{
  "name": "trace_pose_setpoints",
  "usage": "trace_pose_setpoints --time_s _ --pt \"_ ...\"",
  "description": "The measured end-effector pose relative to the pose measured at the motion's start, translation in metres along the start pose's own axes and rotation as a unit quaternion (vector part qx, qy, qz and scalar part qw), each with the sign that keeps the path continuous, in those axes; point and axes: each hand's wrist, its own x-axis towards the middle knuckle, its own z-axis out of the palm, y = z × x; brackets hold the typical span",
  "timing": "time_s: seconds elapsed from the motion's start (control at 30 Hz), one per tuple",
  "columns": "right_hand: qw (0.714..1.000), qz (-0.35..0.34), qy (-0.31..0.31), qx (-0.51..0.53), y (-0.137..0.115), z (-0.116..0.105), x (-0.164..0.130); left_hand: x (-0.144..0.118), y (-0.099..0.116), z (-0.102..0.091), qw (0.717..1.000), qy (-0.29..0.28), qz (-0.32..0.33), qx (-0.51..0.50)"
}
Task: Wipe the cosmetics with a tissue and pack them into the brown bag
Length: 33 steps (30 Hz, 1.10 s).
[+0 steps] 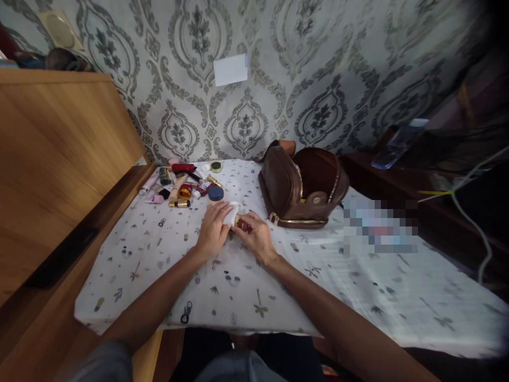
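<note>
In the middle of the table, my left hand is closed on a folded white wipe. My right hand pinches a small gold and reddish-brown item, mostly covered by its fingers, so its kind does not show. The wipe presses against the item's gold end. Just beyond my left hand stands a jar with a blue lid. To the right of both hands, a brown leather bag sits with its zipped top gaping.
Several cosmetics, among them a red tube, an amber jar and a black-and-gold tube, lie at the back left. A wooden cabinet borders the left side. A patterned wall rises behind. A plastic bottle is at far right.
</note>
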Motion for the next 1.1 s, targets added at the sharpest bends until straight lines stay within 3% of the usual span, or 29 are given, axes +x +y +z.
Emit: trace_pose_setpoints --time_s 0.17,0.4,0.5,0.6,0.73,0.97,1.1 --pt "1.0 -0.004 0.005 -0.012 0.01 0.007 0.0 -0.002 0.012 0.0 0.995 -0.052 0.065 0.062" --pt "0.993 0.034 -0.076 -0.082 0.007 0.011 -0.002 0.004 0.005 -0.008 0.998 -0.025 0.065 0.003" --pt "0.996 0.021 -0.075 -0.033 0.004 0.008 -0.002 0.005 0.002 -0.01 0.998 0.011 0.032 -0.051" --pt "0.997 0.027 -0.06 0.046 0.002 0.005 -0.004 0.008 -0.002 -0.009 0.989 0.051 -0.049 -0.128" --pt "0.995 0.027 -0.017 0.092 0.002 0.007 -0.006 0.01 -0.004 -0.006 0.971 0.065 -0.129 -0.193" --pt "0.994 0.033 -0.013 0.1 0.008 0.014 -0.005 0.008 -0.009 -0.003 0.971 0.072 -0.165 -0.155" --pt "0.997 0.017 0.005 0.072 0.005 0.009 -0.004 0.004 -0.012 0.0 0.989 0.055 -0.101 -0.097"
